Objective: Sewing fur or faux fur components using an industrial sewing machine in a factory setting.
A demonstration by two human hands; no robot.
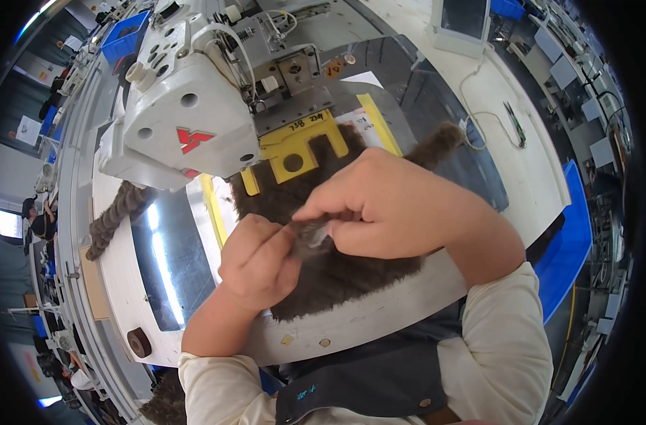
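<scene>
Dark brown fur fabric [351,283] lies on the sewing machine's bed in front of me. Over it, my left hand [259,262] and my right hand [386,209] meet with fingers closed in pinches. Between the fingertips is a small, pale, fuzzy piece [311,239]; blur hides what kind of thing it is. A yellow notched template [294,150] overlies the fabric's far part, just beyond my hands. Above it on the left rises the white sewing machine head [188,106].
Rolled brown fur pieces lie at the left [121,212] and right [436,145]. A dark round roll [139,343] sits by the near-left edge. Pliers-like snips [515,126] and a cord [471,92] lie at right, with a blue bin [567,241] beside the table.
</scene>
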